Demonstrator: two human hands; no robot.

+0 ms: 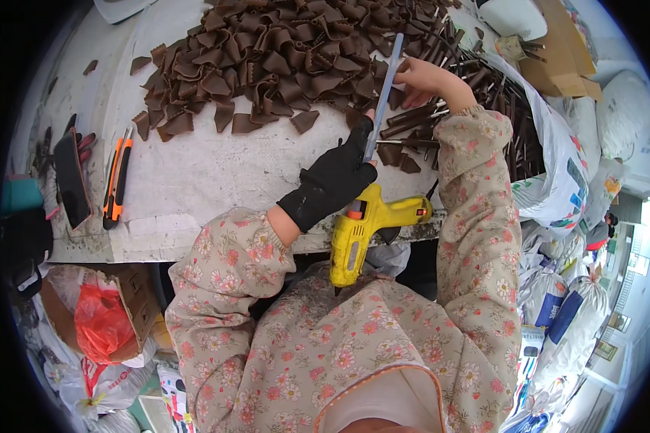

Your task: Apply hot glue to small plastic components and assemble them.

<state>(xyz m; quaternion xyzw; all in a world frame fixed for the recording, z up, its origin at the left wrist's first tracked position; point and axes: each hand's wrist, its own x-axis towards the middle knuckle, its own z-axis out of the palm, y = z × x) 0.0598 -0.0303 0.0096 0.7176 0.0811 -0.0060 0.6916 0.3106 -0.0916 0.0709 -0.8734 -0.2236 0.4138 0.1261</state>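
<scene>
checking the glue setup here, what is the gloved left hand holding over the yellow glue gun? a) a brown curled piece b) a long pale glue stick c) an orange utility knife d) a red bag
b: the left hand, in a black fingerless glove, grips a long pale glue stick that runs down into the back of the yellow glue gun; the orange utility knife lies apart on the table.

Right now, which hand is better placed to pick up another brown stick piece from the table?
The right hand: it is bare and already rests on the dark sticks. The gloved left hand is busy holding the glue stick above the yellow glue gun.
</scene>
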